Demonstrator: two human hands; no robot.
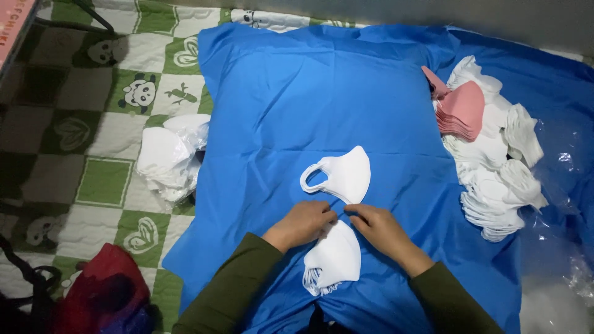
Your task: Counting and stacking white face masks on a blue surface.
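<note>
Lower white folded fabric mask stack (334,260) partly hidden beneath both hands; fingertip grip unclear. Dark red bag (102,291) and clear crinkled plastic wrap (560,247) cut off at frame edges. Olive sleeves cropped at bottom.

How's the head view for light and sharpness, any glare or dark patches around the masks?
Head view: even soft light on the blue sheet; white mask sharp, both hands clear; glare on clear plastic at right; lower left corner dark, red bag murky.

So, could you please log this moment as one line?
left hand: on white fabric mask stack | right hand: pinching folded white mask | blue sheet
</note>
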